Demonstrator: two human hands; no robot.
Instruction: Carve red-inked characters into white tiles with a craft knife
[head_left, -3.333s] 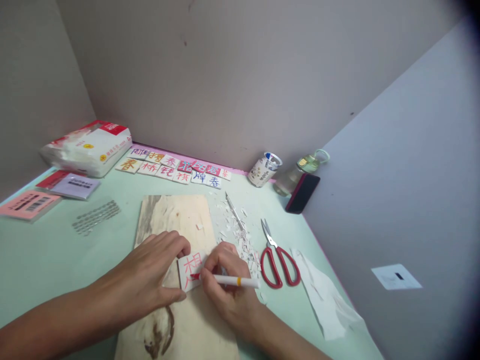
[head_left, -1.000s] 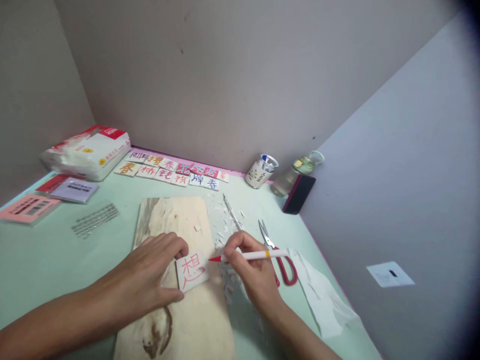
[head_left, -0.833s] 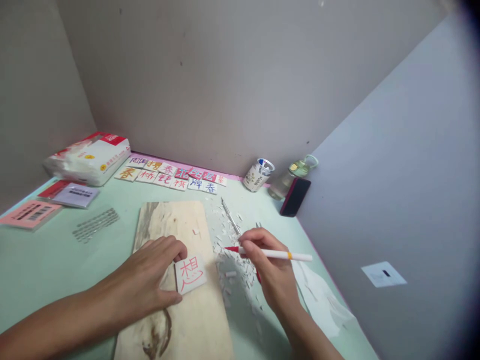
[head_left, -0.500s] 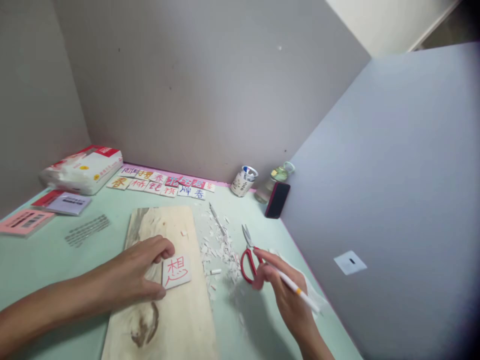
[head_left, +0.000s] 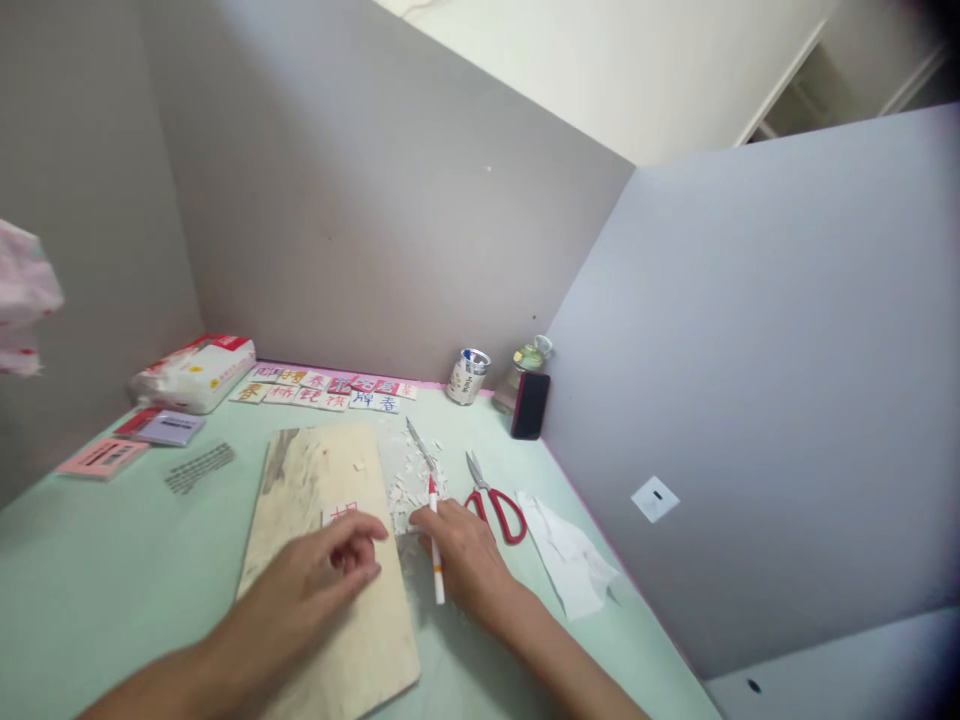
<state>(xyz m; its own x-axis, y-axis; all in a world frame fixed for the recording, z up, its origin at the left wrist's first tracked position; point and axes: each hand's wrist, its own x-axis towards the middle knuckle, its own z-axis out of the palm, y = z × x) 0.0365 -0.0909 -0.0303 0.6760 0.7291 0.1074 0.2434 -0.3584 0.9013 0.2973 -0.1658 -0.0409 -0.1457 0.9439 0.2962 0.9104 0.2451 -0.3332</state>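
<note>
One pale green bench (head_left: 82, 580) carries everything, its back edge against the wall. On it lies the wooden board (head_left: 307, 470), its right edge bordering a spread of scraps. The right hand (head_left: 472, 562) is low beside that edge; the left hand (head_left: 311, 580) is over the board, fingers curled, thumb and fingertips apart, with nothing visible between them. Toward the bench's right edge lie a crumpled white paper (head_left: 566, 565) and, just beside it, the red-handled scissors (head_left: 495, 495). A slim knife (head_left: 418, 442) rests beyond the right hand, among the scraps. The marker (head_left: 438, 560) is clamped in the right fingers, its red tip toward the back edge; whether they also grip something lower down cannot be told. The white tile (head_left: 334, 513), with red strokes, lies on the board right of its middle, partly hidden behind the left fingers. Smallest are the pale shavings (head_left: 405, 485).

The step in hand looks like a low reach with the marker carried along. Done well, it probably wants the tip lifted clear of skin and tile, fingertips kept off the knife, and the left hand light enough not to smear the strokes.
</note>
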